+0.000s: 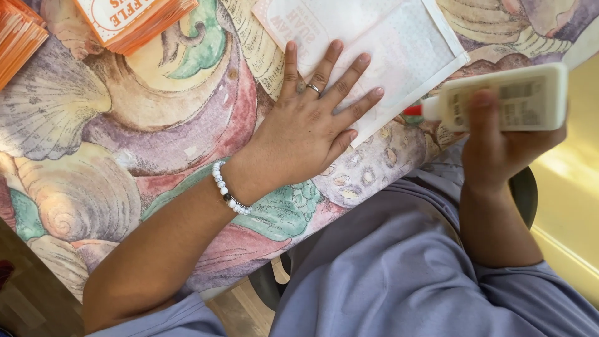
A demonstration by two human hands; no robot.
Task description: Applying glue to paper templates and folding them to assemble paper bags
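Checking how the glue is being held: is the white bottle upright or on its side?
On its side: the white bottle lies level in the right hand, nozzle toward the white sheet.

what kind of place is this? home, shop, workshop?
Probably a home or small craft table. A seashell-print tablecloth covers it, orange printed paper stacks sit at the edge, and the right hand holds a white glue bottle beside a flat paper bag.

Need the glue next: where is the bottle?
In the head view, far right: the right hand holds the white glue bottle beside the white sheet.
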